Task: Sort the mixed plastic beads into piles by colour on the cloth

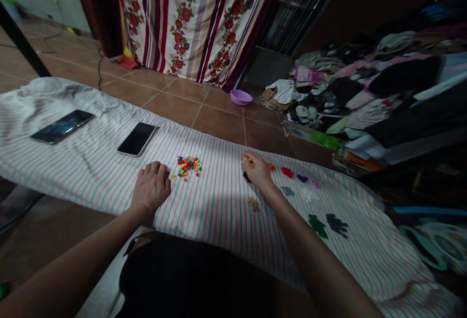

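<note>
My left hand [152,185] lies palm down on the striped cloth [219,182], fingers resting on it and nothing seen in them. Just right of it is a loose pile of small multicoloured pieces [188,165], too small to name. Further right, my right hand [258,169] is closed with fingertips low over the cloth. A bit of yellow shows at its fingers; whether it is held or lies beneath, I cannot tell. Dark pieces [247,177] lie under that hand. Around the right forearm are single-colour heaps: red pieces [287,172], tan pieces [253,204], grey pieces [287,190], green pieces [317,226].
Two phones, a dark one [62,126] and a light-edged one [137,139], lie on the cloth at left. Beyond the cloth, a purple basin [241,97] stands on the tiled floor before a floral curtain [189,21]. Heaped clothes [350,79] fill the right side.
</note>
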Demonstrator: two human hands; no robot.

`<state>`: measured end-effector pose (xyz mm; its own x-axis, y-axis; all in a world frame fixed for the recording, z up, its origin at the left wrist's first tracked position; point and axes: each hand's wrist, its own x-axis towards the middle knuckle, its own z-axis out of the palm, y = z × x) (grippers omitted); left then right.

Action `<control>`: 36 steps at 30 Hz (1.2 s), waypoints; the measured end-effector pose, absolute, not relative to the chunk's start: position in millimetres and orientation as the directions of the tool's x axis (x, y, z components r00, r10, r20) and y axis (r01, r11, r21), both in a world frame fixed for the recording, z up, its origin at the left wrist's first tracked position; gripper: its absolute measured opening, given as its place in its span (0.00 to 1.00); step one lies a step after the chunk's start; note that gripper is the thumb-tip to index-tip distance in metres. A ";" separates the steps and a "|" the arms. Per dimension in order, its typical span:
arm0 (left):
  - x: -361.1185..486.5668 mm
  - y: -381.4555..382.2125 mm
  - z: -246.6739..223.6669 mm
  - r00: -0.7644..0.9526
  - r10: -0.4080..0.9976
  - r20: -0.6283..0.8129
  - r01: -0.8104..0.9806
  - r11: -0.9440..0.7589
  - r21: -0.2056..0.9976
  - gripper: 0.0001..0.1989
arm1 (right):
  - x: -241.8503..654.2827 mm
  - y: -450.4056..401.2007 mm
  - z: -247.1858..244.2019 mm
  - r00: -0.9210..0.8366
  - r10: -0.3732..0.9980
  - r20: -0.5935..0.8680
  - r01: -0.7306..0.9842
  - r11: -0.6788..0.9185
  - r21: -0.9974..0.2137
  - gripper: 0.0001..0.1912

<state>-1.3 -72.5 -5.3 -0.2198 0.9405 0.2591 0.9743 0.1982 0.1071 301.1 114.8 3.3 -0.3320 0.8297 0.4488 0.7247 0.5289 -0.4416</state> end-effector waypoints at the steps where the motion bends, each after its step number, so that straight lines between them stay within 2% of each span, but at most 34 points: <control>1: -1.5 -72.4 -5.5 -0.220 0.940 0.260 0.974 0.197 0.112 0.09 | 284.5 109.8 -1.0 -0.375 0.816 0.440 0.688 0.563 -0.458 0.18; 5: -2.5 -72.2 -6.5 -0.211 0.939 0.271 0.975 0.183 0.125 0.09 | 215.3 93.2 -20.3 -0.524 0.748 0.407 0.574 0.663 -0.480 0.21; 10: -2.7 -73.5 -6.5 -0.203 0.936 0.288 0.975 0.167 0.143 0.10 | 139.0 76.1 -32.1 -0.560 0.765 0.319 0.576 0.636 -0.513 0.24; 13: -2.3 -74.2 -5.5 -0.203 0.932 0.300 0.974 0.161 0.159 0.13 | 119.1 61.3 -29.5 -0.603 0.750 0.271 0.592 0.649 -0.478 0.24; 19: -3.2 -74.6 -4.3 -0.207 0.939 0.276 0.971 0.163 0.174 0.10 | 124.0 36.2 -23.2 -0.788 0.572 0.228 0.472 0.799 -0.372 0.25; 24: -4.0 -74.2 -6.3 -0.210 0.935 0.284 0.971 0.165 0.175 0.12 | 130.8 23.1 -24.5 -0.790 0.548 0.276 0.438 0.818 -0.372 0.17; 30: -3.2 -74.4 -7.2 -0.210 0.927 0.310 0.973 0.166 0.160 0.12 | 164.7 0.9 -20.8 -0.779 0.521 0.350 0.399 0.841 -0.365 0.12; 33: -3.0 -74.7 -6.5 -0.210 0.932 0.295 0.973 0.170 0.154 0.11 | 180.5 -6.0 -21.9 -0.778 0.513 0.362 0.390 0.847 -0.362 0.14; 36: -2.8 -74.5 -6.3 -0.208 0.934 0.290 0.974 0.170 0.151 0.11 | 183.2 -4.2 -25.5 -0.727 0.570 0.382 0.451 0.817 -0.361 0.21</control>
<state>-2.8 -74.5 -6.3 -0.2075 0.9342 0.2903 0.9739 0.1696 0.1506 183.2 -4.2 -25.5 -0.7274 0.5702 0.3818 0.4508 0.8166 -0.3606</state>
